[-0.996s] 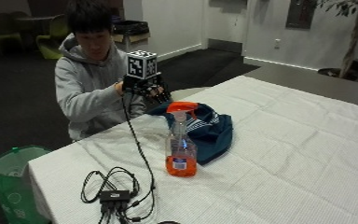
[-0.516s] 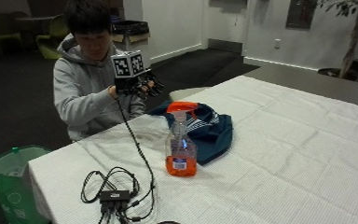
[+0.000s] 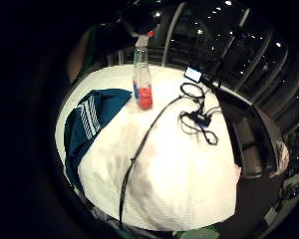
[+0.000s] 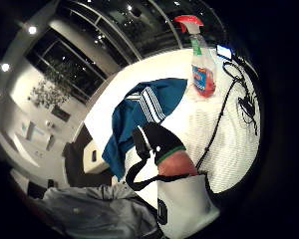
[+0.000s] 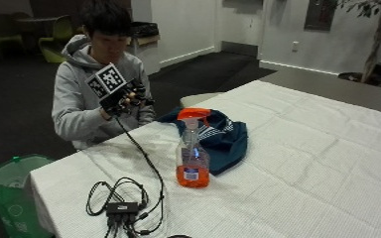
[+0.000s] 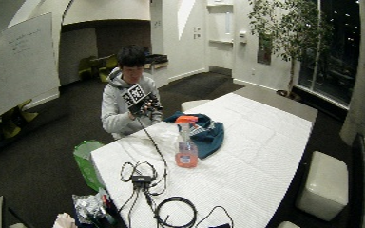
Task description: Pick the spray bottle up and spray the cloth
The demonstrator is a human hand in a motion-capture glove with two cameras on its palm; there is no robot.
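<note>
A clear spray bottle [image 5: 192, 152] with orange liquid and an orange trigger head stands upright on the white-covered table [image 5: 309, 163]. Just behind it lies a crumpled dark blue cloth [image 5: 222, 138] with white stripes. My gloved right hand [image 5: 132, 97] is raised in front of the person's chest, over the table's near-person edge, well apart from the bottle. Its fingers hang relaxed and hold nothing. Both palm views look down the table at the bottle [image 3: 142, 82] [image 4: 203, 67] and the cloth [image 3: 92, 119] [image 4: 139, 114]. The gloved thumb [image 4: 158, 142] shows in the thumb side palm view.
A black hub with looped cables [image 5: 121, 206] lies on the table's corner, left of the bottle. One cable runs from it up to my hand. A green bin [image 5: 11, 191] stands on the floor beside that corner. A white stool [image 6: 321, 183] stands at the far side.
My right hand has drifted left and slightly down, toward the person's chest and away from the bottle. Bottle and cloth have not moved.
</note>
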